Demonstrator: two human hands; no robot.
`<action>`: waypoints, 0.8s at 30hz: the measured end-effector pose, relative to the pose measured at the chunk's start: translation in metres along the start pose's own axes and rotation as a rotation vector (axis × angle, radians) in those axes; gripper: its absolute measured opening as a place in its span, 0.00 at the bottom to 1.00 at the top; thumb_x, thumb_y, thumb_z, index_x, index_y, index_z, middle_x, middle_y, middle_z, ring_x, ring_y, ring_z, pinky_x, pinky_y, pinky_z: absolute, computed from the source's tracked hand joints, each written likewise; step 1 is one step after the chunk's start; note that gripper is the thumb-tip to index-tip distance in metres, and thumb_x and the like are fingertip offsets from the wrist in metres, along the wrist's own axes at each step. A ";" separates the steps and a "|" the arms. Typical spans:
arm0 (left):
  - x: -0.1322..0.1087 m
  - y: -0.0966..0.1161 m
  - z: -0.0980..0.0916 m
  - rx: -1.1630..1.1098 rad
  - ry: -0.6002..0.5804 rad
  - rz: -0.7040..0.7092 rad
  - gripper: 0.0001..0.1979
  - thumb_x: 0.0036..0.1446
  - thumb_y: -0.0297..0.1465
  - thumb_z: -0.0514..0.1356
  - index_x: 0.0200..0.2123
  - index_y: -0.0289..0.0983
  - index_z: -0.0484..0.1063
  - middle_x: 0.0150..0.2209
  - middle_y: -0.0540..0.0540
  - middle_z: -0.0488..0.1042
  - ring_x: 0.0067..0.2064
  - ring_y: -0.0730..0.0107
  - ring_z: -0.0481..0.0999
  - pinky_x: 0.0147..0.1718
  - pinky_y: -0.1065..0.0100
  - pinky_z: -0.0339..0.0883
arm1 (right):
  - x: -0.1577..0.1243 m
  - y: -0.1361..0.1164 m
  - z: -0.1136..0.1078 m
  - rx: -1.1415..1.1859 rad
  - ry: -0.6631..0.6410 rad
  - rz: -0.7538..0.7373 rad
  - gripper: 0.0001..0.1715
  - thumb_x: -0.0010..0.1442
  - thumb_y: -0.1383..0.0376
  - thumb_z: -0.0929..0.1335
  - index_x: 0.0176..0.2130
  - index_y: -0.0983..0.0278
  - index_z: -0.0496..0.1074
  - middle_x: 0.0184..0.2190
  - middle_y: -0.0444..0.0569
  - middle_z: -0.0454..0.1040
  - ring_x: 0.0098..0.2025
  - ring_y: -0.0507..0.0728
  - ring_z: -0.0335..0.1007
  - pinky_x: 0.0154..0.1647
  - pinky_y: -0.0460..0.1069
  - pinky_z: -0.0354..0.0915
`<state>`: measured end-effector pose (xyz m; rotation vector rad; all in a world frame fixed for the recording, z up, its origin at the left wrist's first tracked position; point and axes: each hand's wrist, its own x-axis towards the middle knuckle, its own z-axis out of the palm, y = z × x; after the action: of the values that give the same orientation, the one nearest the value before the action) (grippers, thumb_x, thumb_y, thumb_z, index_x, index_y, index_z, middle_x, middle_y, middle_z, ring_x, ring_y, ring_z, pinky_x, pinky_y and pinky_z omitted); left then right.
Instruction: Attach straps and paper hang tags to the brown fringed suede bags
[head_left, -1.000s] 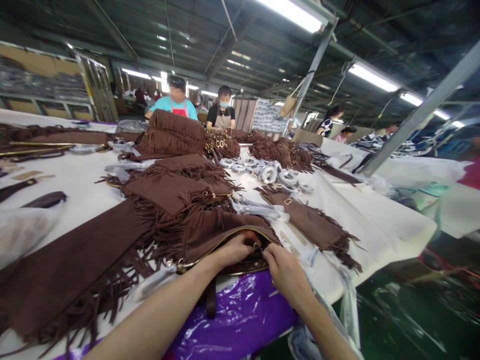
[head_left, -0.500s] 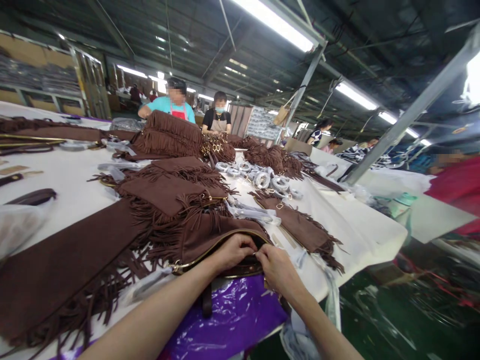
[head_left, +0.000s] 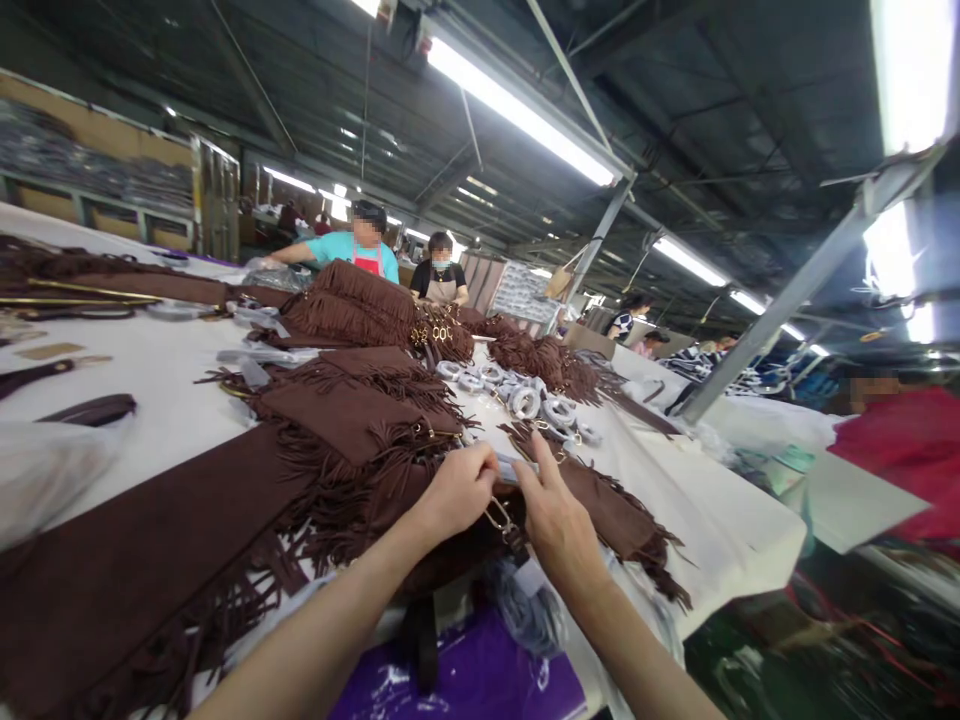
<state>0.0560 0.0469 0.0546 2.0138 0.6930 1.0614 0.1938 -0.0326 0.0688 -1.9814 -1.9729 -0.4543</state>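
Note:
A brown fringed bag (head_left: pixel 446 555) sits in front of me at the table's near edge, partly hidden by my forearms. My left hand (head_left: pixel 459 488) is closed on its upper edge, fingertips curled inward. Just to the right, my right hand (head_left: pixel 553 515) has its fingers stretched out and apart along the bag's right side. Between the hands hangs a gold metal clasp (head_left: pixel 501 516) with a dark strap end. A wrapped grey coil (head_left: pixel 529 605) lies below the right hand, above a purple plastic sheet (head_left: pixel 465 670).
More brown fringed bags (head_left: pixel 337 410) are spread to the left and ahead. Wrapped rings (head_left: pixel 525 400) lie beyond my hands on the white table (head_left: pixel 690 510). Two co-workers (head_left: pixel 364 250) stand across the table. A person in red (head_left: pixel 904 460) is at far right.
My hands were pinching together inside the zipped opening. Now they are apart, the right fingers spread, and the bag's mouth has been lifted and turned. The clasp has come into view.

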 end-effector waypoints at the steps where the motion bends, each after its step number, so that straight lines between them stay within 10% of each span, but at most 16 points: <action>1: 0.000 0.002 0.000 -0.025 0.000 0.005 0.08 0.54 0.22 0.52 0.25 0.38 0.62 0.27 0.50 0.67 0.32 0.68 0.66 0.33 0.69 0.57 | 0.001 0.005 0.005 0.072 0.048 -0.015 0.22 0.61 0.76 0.57 0.49 0.62 0.69 0.68 0.58 0.48 0.46 0.61 0.73 0.34 0.50 0.68; 9: -0.005 0.006 0.019 -0.428 -0.191 -0.099 0.04 0.47 0.23 0.55 0.23 0.36 0.64 0.23 0.53 0.65 0.26 0.75 0.60 0.26 0.72 0.53 | 0.030 0.022 0.020 0.703 0.237 0.093 0.22 0.64 0.59 0.56 0.51 0.64 0.69 0.53 0.58 0.69 0.58 0.63 0.63 0.61 0.62 0.56; 16: -0.008 -0.001 0.031 -0.674 -0.361 -0.313 0.03 0.44 0.30 0.56 0.25 0.37 0.63 0.19 0.52 0.69 0.16 0.79 0.59 0.16 0.74 0.47 | 0.020 0.021 0.022 1.000 0.119 0.241 0.23 0.60 0.51 0.65 0.49 0.60 0.72 0.38 0.50 0.76 0.38 0.60 0.73 0.36 0.51 0.70; 24: -0.008 -0.004 0.035 -0.689 -0.295 -0.345 0.07 0.41 0.32 0.57 0.26 0.36 0.64 0.23 0.50 0.72 0.21 0.76 0.69 0.14 0.77 0.55 | -0.015 0.041 0.026 1.371 0.046 0.531 0.31 0.51 0.39 0.69 0.35 0.64 0.74 0.32 0.51 0.74 0.26 0.55 0.69 0.16 0.43 0.56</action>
<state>0.0816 0.0309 0.0345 1.3507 0.4156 0.6544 0.2354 -0.0353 0.0392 -1.3444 -1.0177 0.7778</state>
